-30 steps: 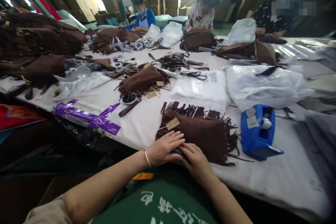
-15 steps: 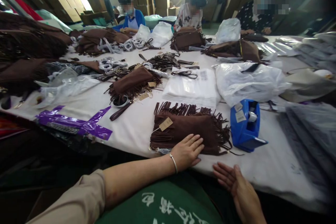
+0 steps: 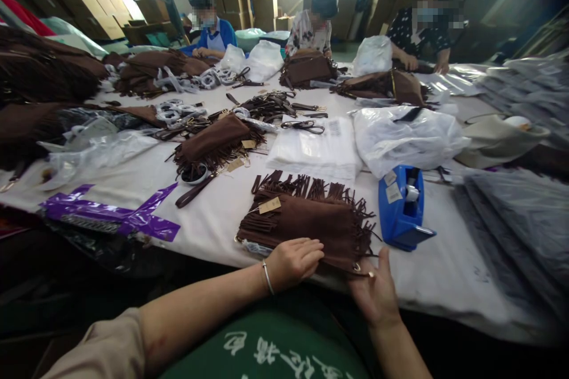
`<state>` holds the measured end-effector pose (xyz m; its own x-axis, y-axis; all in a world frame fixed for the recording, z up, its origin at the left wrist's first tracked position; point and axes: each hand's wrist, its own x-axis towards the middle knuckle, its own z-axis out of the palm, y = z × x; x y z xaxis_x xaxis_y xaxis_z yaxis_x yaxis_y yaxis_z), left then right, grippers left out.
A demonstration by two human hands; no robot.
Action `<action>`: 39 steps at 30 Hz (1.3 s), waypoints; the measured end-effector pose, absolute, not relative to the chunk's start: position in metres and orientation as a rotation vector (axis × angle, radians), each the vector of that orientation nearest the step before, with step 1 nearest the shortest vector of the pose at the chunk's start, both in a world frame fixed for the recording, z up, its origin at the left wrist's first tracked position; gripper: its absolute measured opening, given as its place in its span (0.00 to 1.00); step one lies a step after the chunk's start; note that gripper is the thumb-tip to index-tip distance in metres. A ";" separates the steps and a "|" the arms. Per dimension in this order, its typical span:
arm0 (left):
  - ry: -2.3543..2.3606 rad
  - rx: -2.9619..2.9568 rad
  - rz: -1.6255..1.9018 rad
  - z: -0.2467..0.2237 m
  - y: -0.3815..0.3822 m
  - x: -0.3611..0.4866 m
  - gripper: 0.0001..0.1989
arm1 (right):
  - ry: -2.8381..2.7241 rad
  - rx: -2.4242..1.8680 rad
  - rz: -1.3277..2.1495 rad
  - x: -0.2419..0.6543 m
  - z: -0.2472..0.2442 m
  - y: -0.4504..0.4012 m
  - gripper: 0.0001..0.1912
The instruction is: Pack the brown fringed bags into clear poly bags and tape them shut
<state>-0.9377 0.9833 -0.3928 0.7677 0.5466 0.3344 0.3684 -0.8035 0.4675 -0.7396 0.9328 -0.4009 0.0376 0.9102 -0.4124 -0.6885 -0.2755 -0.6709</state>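
Note:
A brown fringed bag (image 3: 311, 222) lies flat near the table's front edge, with a tan tag (image 3: 269, 205) on its left part. My left hand (image 3: 296, 260) rests on the bag's front edge, its fingers close together and bent over the edge. At the bag's lower right corner, my right hand (image 3: 376, 293) is palm up with the thumb raised; its fingers go under the bag and are partly hidden. A small gold clasp (image 3: 357, 267) shows beside it. The blue tape dispenser (image 3: 400, 207) stands just right of the bag.
Another brown bag (image 3: 213, 142) with a strap lies left of centre. Behind are white plastic sleeves (image 3: 315, 145), a pile of dark straps (image 3: 271, 105) and a filled clear bag (image 3: 406, 136). Grey packed items (image 3: 511, 237) lie at right. Several people work across the table.
My right hand has moved up from the table edge to the bag's lower right corner. My left hand has slid toward the bag's front edge, and that corner now shows a clasp.

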 end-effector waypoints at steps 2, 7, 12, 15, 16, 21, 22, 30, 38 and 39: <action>0.681 2.580 0.678 -0.392 0.979 -0.945 0.16 | -0.349 -1.031 1.523 -0.743 -0.403 0.949 0.29; 0.665 2.571 0.698 -0.389 0.973 -0.950 0.16 | -0.429 -1.083 1.380 -0.731 -0.401 0.973 0.19; 0.649 2.609 0.639 -0.400 0.970 -0.941 0.16 | -1.024 -1.362 0.966 -0.732 -0.398 0.975 0.27; 0.614 2.725 0.655 -0.414 0.969 -0.935 0.16 | -1.449 -1.513 0.793 -0.755 -0.409 0.980 0.32; 0.609 2.758 0.666 -0.418 0.969 -0.934 0.16 | -1.496 -1.524 0.784 -0.763 -0.413 0.983 0.34; 0.620 2.798 0.709 -0.426 0.965 -0.930 0.13 | -1.700 -1.521 0.733 -0.775 -0.419 0.982 0.29; 0.614 2.776 0.715 -0.423 0.965 -0.930 0.14 | -1.722 -1.491 0.760 -0.772 -0.415 0.978 0.27; 1.060 2.071 0.932 -0.361 1.012 -1.017 0.13 | -0.890 -1.482 0.912 -0.714 -0.375 0.931 0.22; 1.396 0.888 0.541 -0.376 1.115 -1.095 0.28 | -0.204 -1.576 1.696 -0.669 -0.400 1.002 0.25; 1.333 0.828 0.483 -0.379 1.124 -1.093 0.28 | -0.193 -1.555 1.771 -0.671 -0.400 1.014 0.23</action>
<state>-1.0932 1.1237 -0.3789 0.2017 0.7318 -0.6510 0.1449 0.6351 0.7588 -0.6715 1.0145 -0.4001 0.0276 0.6167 -0.7867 -0.4328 -0.7020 -0.5655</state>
